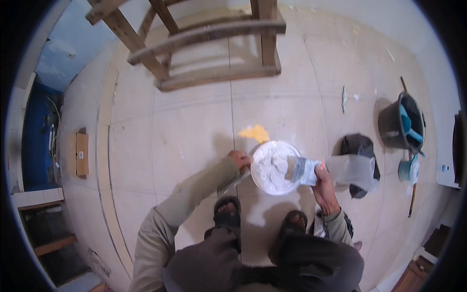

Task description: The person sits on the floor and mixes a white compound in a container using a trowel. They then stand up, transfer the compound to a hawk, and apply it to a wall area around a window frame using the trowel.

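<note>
On the tiled floor in front of my feet stands a round white tub, holding a lumpy white powder or paste. My left hand pinches the tub's left rim, fingers closed on it. From the right, my right hand grips a flat grey-blue piece with a brownish end. It lies over the tub's right part, its end against the white material. Whether it is a packet or a wide scraper, I cannot tell. Just right of that hand lies translucent plastic over a dark bag.
A wooden trestle stands beyond the tub, with a yellow patch on the floor nearer. At right are a black bucket with blue tools inside and a small teal pail. A cardboard box sits at left.
</note>
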Tool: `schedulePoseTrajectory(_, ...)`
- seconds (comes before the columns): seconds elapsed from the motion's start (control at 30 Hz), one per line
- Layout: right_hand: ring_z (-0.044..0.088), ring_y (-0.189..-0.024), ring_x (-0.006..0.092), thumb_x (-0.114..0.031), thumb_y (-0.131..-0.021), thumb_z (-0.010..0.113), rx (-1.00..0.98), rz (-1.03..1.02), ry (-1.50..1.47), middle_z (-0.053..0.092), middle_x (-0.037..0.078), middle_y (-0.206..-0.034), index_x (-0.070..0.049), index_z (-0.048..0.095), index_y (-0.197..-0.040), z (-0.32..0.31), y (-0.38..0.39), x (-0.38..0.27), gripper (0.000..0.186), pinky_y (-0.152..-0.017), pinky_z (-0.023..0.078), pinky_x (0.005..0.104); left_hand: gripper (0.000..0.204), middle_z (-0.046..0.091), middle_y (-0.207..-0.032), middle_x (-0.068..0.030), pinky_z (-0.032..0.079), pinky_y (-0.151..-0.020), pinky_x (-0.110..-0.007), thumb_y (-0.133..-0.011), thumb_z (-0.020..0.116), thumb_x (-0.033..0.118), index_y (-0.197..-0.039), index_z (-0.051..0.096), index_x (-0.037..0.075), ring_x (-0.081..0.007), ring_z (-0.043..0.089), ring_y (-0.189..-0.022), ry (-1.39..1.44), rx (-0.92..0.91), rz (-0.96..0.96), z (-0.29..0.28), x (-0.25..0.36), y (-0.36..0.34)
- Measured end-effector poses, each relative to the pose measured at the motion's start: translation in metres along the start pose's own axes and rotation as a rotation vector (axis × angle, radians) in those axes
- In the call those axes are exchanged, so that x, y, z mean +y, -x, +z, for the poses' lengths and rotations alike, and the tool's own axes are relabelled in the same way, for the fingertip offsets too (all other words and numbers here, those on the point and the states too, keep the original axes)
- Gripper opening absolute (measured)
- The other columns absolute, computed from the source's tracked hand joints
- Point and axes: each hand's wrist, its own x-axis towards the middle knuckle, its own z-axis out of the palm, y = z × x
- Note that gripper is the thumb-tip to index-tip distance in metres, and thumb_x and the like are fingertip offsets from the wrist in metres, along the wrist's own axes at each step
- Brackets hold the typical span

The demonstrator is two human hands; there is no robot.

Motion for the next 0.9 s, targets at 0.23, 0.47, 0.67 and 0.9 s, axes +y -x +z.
schedulePoseTrajectory(0.23, 0.058, -0.110, 0.0186, -0.032, -0.095, 0.056, -0.095, -0.154, 0.062, 0.062, 0.007, -0.119, 0.001, 0.055, -0.122, 0.088, 0.035, -0.141, 0.043, -0.100, 0.042, 0.0367, 0.029, 0.069, -0.081, -0.0051, 0.051, -0.070, -0.027, -0.088, 0.067, 0.024, -0.103, 0.070, 0.000, -0.0110, 0.062, -0.072, 0.119, -0.033, 0.054, -0.033, 0.155, 0.054)
schedulePoseTrajectory(0.47, 0.060, -0.109, 0.0203, -0.031, -0.095, 0.056, -0.104, -0.173, 0.047, 0.062, 0.011, -0.119, 0.007, 0.052, -0.127, 0.198, 0.120, -0.277, 0.050, -0.097, 0.043, 0.0361, 0.029, 0.064, -0.073, -0.0035, 0.044, -0.064, -0.025, -0.092, 0.063, 0.025, -0.101, 0.068, -0.001, -0.0104, 0.058, -0.066, 0.137, 0.023, 0.040, -0.057, 0.329, 0.178)
schedulePoseTrajectory(0.67, 0.060, -0.109, 0.0215, -0.031, -0.095, 0.056, -0.172, -0.123, 0.051, 0.062, 0.014, -0.117, 0.009, 0.052, -0.126, 0.291, 0.187, -0.399, 0.051, -0.098, 0.043, 0.0359, 0.027, 0.065, -0.076, -0.0046, 0.046, -0.060, -0.026, -0.090, 0.065, 0.023, -0.098, 0.068, -0.003, -0.0114, 0.059, -0.064, 0.271, 0.091, 0.022, -0.082, 0.470, 0.289)
schedulePoseTrajectory(0.9, 0.061, -0.109, 0.0209, -0.033, -0.094, 0.054, -0.312, -0.169, 0.126, 0.063, 0.011, -0.118, 0.007, 0.054, -0.125, 0.395, 0.210, -0.535, 0.050, -0.098, 0.045, 0.0344, 0.026, 0.067, -0.080, -0.0062, 0.049, -0.060, -0.026, -0.090, 0.066, 0.022, -0.097, 0.068, -0.003, -0.0133, 0.061, -0.065, 0.136, 0.182, 0.064, -0.145, 0.642, 0.364)
